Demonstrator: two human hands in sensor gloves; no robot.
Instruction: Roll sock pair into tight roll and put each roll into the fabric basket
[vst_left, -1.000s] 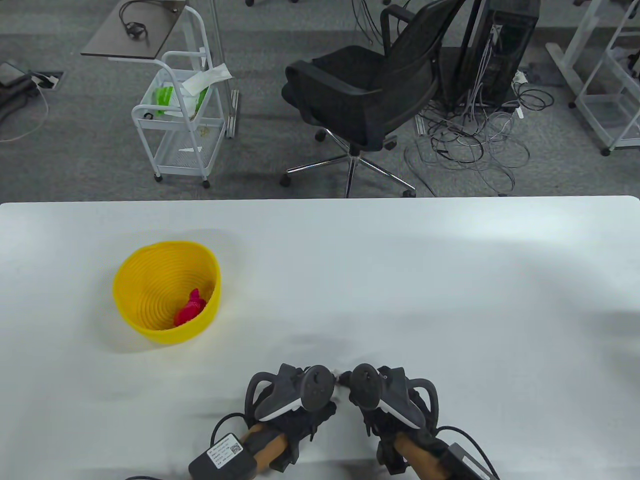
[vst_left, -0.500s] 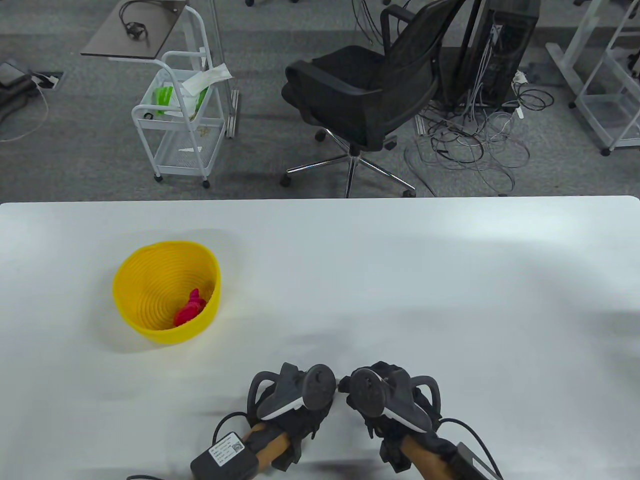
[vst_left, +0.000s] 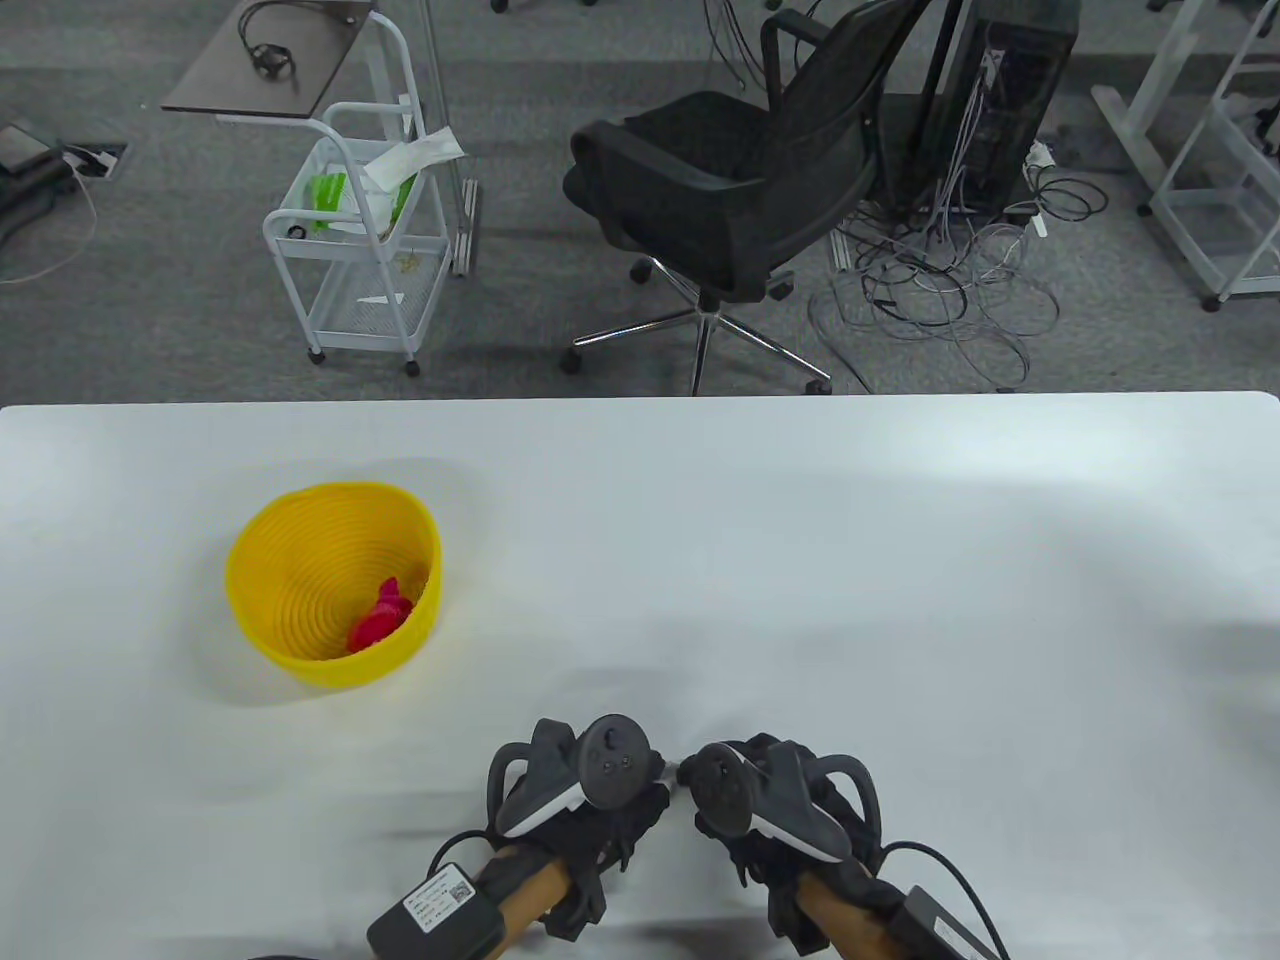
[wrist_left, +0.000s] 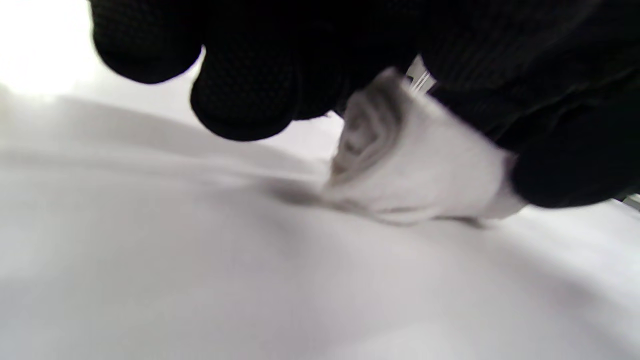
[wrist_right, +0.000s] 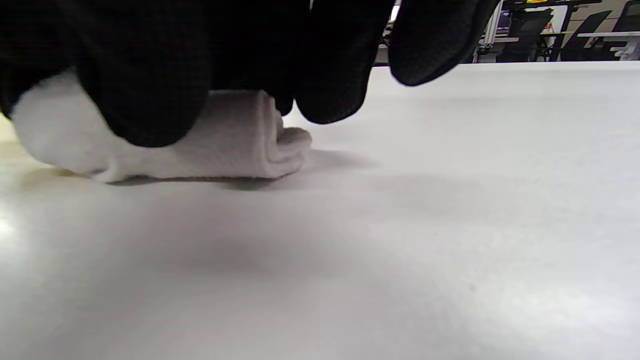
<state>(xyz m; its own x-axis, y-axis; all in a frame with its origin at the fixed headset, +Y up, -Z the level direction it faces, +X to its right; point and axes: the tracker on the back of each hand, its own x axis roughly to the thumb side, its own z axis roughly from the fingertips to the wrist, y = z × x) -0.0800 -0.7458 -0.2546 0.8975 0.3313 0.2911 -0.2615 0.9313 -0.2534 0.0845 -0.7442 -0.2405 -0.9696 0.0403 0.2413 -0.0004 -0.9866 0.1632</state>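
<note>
A white sock roll (wrist_left: 415, 175) lies on the white table (vst_left: 800, 560) near the front edge. Both gloved hands are curled over it, side by side. In the left wrist view my left hand's fingers (wrist_left: 240, 100) wrap its top and end. In the right wrist view my right hand's fingers (wrist_right: 145, 80) press over the same roll (wrist_right: 225, 142), whose folded end pokes out to the right. From above, the left hand (vst_left: 635, 810) and right hand (vst_left: 735, 835) nearly hide the roll (vst_left: 683, 771). The yellow basket (vst_left: 262, 548) stands far left with a red sock roll (vst_left: 380, 620) inside.
Beyond the table's far edge are a black office chair (vst_left: 740, 190), a white wire cart (vst_left: 360, 230) and a tangle of cables (vst_left: 950, 280) on the floor.
Both hands have drawn slightly back toward the table's front edge with the roll under them. The left hand's tracker has tipped so that its face shows. Basket unchanged.
</note>
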